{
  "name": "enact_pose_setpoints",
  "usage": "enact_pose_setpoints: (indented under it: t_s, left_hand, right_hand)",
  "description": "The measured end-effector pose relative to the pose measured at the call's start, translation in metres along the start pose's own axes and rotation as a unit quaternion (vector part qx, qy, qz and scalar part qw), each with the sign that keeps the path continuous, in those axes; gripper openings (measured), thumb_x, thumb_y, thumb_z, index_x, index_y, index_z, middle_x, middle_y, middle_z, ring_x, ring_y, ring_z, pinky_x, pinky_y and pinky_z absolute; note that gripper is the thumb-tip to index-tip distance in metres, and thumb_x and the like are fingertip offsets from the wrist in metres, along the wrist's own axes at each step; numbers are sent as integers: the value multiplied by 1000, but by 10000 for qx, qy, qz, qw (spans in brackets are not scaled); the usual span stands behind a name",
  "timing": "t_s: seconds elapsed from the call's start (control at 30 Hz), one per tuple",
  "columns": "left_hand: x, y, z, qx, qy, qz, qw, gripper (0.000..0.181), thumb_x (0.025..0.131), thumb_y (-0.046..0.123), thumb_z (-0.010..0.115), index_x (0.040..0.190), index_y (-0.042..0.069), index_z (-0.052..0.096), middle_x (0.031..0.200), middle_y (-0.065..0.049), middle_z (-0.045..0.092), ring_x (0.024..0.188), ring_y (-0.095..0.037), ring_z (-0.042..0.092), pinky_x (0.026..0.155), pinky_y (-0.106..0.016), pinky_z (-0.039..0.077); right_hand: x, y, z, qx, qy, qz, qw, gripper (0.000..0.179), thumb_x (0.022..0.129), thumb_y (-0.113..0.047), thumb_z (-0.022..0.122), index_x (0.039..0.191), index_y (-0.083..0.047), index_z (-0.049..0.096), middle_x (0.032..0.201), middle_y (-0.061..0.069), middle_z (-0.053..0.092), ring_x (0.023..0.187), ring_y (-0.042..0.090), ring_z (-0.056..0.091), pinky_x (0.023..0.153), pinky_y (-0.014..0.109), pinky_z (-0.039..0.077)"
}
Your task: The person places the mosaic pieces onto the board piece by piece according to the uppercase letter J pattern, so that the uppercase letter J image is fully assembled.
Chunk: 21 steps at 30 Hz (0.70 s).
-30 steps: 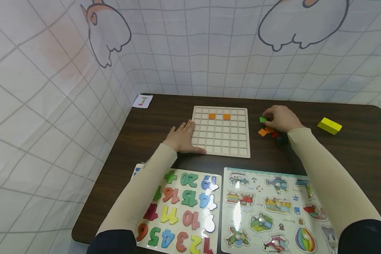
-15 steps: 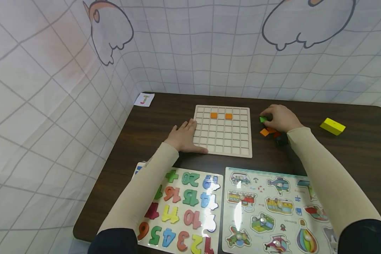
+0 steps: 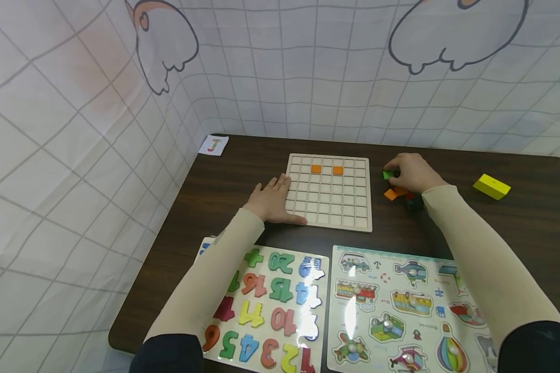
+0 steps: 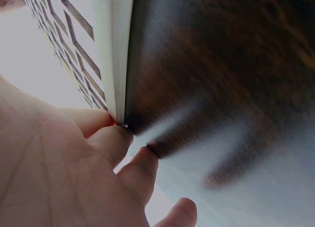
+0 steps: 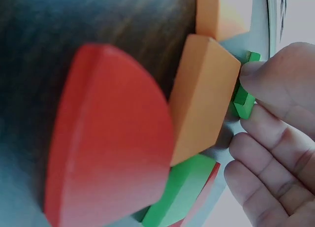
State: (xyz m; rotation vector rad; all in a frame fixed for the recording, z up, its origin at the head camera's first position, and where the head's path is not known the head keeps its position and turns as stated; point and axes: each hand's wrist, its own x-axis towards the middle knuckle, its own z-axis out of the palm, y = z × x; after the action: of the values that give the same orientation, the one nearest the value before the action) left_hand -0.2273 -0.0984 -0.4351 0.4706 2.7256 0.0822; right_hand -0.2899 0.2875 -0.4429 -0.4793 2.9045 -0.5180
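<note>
My left hand point(image 3: 270, 202) rests with spread fingers at the left edge of a pale wooden grid board point(image 3: 329, 202). Up close in the left wrist view, fingertips meet the board's side edge point(image 4: 117, 54). Two orange square tiles sit in the board's upper rows, one orange tile point(image 3: 316, 169) left of the other orange tile point(image 3: 338, 170). To the right of the board, my right hand point(image 3: 413, 172) pinches a small green block point(image 5: 243, 101) between thumb and fingers. Beside it lie an orange block point(image 5: 206, 94), a red rounded block point(image 5: 113, 138) and another green block point(image 5: 182, 187).
A yellow block point(image 3: 492, 186) lies farther right on the dark table point(image 3: 532, 228). At the back left corner is a card point(image 3: 213, 145) with a letter J. Two puzzle boards, a number puzzle point(image 3: 289, 305) and a vehicle puzzle point(image 3: 378, 316), lie at the front under my forearms.
The table scene has drifted slightly right in the head view. Both hands keep their places, the left at the board and the right at the green block.
</note>
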Motion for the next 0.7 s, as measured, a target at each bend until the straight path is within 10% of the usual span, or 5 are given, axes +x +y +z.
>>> enact_pose_setpoints:
  t_s: [0.7]
  left_hand:
    - [-2, 1, -3, 5, -37, 48, 10000, 130, 79, 87, 61, 169, 11, 5, 177, -10, 5, 164, -32, 16, 131, -58, 20]
  right_hand:
    - [48, -60, 16, 420, 373, -639, 9964, 34, 94, -16, 77, 124, 0, 75, 122, 20, 73, 107, 36, 67, 90, 53, 55]
